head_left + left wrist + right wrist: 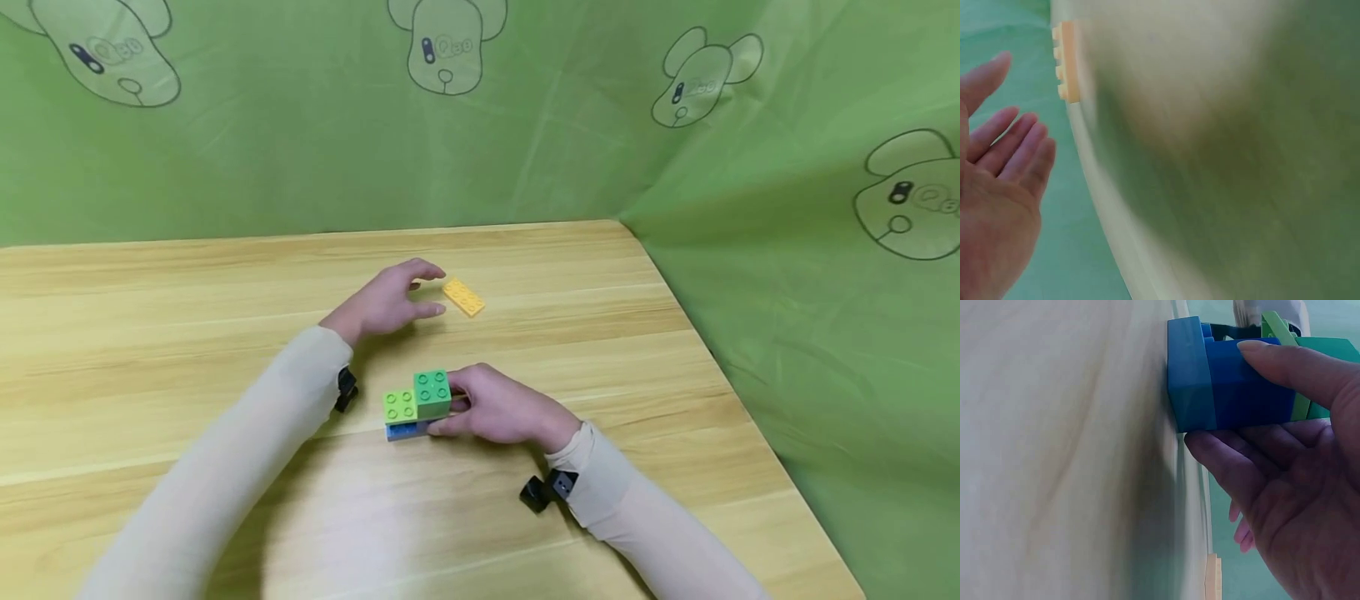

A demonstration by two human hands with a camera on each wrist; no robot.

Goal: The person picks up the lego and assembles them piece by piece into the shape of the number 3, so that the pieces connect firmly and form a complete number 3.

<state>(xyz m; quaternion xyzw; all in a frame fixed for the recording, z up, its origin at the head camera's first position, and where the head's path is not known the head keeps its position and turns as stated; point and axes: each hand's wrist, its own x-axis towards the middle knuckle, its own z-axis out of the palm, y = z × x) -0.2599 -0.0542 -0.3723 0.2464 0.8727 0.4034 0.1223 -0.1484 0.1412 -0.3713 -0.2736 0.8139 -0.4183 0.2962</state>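
A flat orange-yellow brick point(463, 297) with studs lies on the table, just right of the left hand's point(390, 300) fingertips. That hand's thumb and fingers are spread with nothing between them; the left wrist view shows the brick point(1070, 62) beyond the hand point(1004, 181). The right hand point(498, 406) grips a stack of bricks from its right side. Its top has a green brick point(432, 393) beside a lime piece point(399, 407), with blue bricks point(402, 431) under them. In the right wrist view the thumb of the hand point(1297, 487) lies against a dark blue brick point(1250, 387), above a lighter blue one point(1190, 375).
The wooden table point(150, 350) spreads under both arms. A green cloth point(525, 150) with printed animal heads hangs behind it and along the right side. Each wrist carries a small black device, the left point(347, 390) and the right point(551, 490).
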